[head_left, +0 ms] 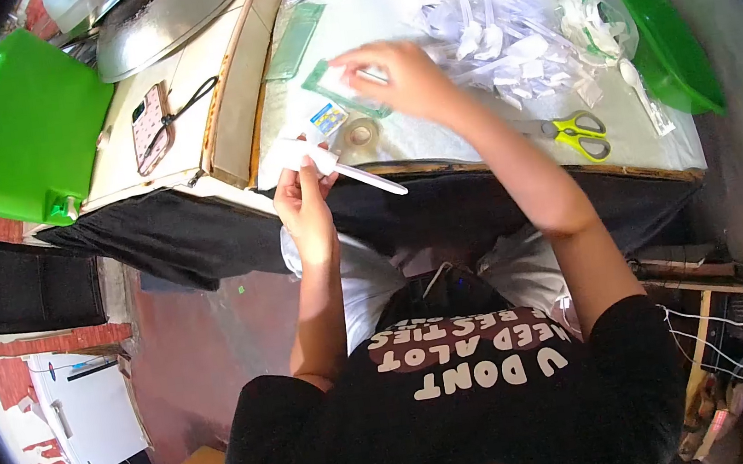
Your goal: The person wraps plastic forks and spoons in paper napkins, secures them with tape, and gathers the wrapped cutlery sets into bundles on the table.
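Left hand (304,194) holds one utensil (372,179) near one tape roll (350,135)

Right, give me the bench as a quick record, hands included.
left hand: gripping white plastic utensil
right hand: motion-blurred, above green-edged piece; grip unclear
between hands and bench edge: tape roll, small blue-yellow box
loose pile: white plastic cutlery
right of pile: green basin
near edge, right: yellow-green-handled scissors
left counter: phone in patterned case
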Motion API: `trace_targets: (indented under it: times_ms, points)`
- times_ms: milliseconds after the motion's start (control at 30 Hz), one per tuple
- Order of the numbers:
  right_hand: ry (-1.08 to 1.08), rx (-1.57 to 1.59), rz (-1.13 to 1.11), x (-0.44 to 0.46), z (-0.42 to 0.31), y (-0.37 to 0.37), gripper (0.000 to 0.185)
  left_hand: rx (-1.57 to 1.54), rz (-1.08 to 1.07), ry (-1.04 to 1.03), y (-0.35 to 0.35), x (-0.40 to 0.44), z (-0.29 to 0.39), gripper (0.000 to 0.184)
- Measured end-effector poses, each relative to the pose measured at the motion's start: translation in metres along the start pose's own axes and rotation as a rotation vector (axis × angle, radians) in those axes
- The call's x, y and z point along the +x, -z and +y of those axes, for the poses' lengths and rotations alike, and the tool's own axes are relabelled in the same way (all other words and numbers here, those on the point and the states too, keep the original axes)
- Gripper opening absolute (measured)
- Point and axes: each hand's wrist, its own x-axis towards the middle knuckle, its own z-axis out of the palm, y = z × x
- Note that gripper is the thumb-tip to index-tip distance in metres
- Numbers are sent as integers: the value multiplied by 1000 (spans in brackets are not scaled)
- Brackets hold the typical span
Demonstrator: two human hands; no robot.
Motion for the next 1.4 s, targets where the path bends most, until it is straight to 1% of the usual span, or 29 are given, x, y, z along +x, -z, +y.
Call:
trace_targets:
  times_ms: [33, 100, 233, 333, 433, 500, 533, 567, 600, 633, 667, 733, 800, 833, 900, 1033, 1067, 1133, 1167, 1267, 1300, 1333, 1400]
  points:
    - [-20, -83, -34, 14, 17, -4, 24, -6, -19, 20, 2, 0, 0, 32]
    - [61, -286, -51, 30, 62, -27, 23, -7, -36, 31, 3, -2, 2, 32]
    - [253, -643, -128, 27, 73, -46, 21, 11, -71, 51, 4, -5, 7, 32]
    - [273, -602, -2, 22, 80, -52, 15, -6, -69, 65, 10, -4, 2, 33]
    - [112, -390, -76, 29, 89, -51, 14, -4, -99, 81, 16, -5, -3, 34]
    - [53, -326, -87, 29, 85, -51, 14, 30, -87, 107, 16, -7, -1, 35]
    - [23, -315, -84, 30, 81, -45, 13, 74, -100, 102, 23, -5, -11, 36]
    - [-12, -209, -15, 29, 75, -42, 14, 100, -89, 104, 20, -6, -9, 36]
    - [-44, -109, 56, 27, 72, -44, 16, 111, -121, 106, 19, -6, -7, 36]
    - [-40, -126, 37, 28, 80, -47, 19, 103, -116, 117, 15, -5, -10, 35]
    - [59, -171, 88, 25, 77, -48, 17, 80, -124, 126, 11, -4, -10, 35]
    - [192, -535, 51, 19, 92, -63, 8, 23, -192, 157, 3, -1, -8, 36]
    - [283, -286, 90, 25, 100, -65, 4, -115, -214, 156, -4, 2, -7, 35]
    - [226, -257, 45, 24, 100, -60, 3, -166, -208, 149, -10, 2, -2, 37]
    - [111, -188, -43, 25, 74, -42, 4, -210, -203, 156, -13, 3, 2, 39]
    - [-4, 190, 144, 18, 54, -29, 10, -267, -286, 191, -6, 12, 0, 38]
    - [6, 187, 157, 14, 54, -26, 12, -268, -313, 209, -4, 15, -2, 37]
    - [25, 186, 175, 2, 46, -15, 19, -276, -362, 143, -14, 21, -2, 37]
    - [-13, 230, 178, -3, 41, -10, 23, -282, -381, 111, -20, 24, -3, 36]
    - [-112, 359, 164, -18, 26, 6, 36, -338, -405, 169, -35, 42, -12, 43]
    - [-133, 400, 149, -22, 21, 11, 40, -406, -439, 173, -38, 49, -20, 38]
    - [-153, 441, 134, -25, 15, 17, 44, -426, -409, 181, -50, 45, -17, 42]
    - [-138, 355, 88, -31, 1, 29, 44, -471, -412, 223, -62, 50, -26, 48]
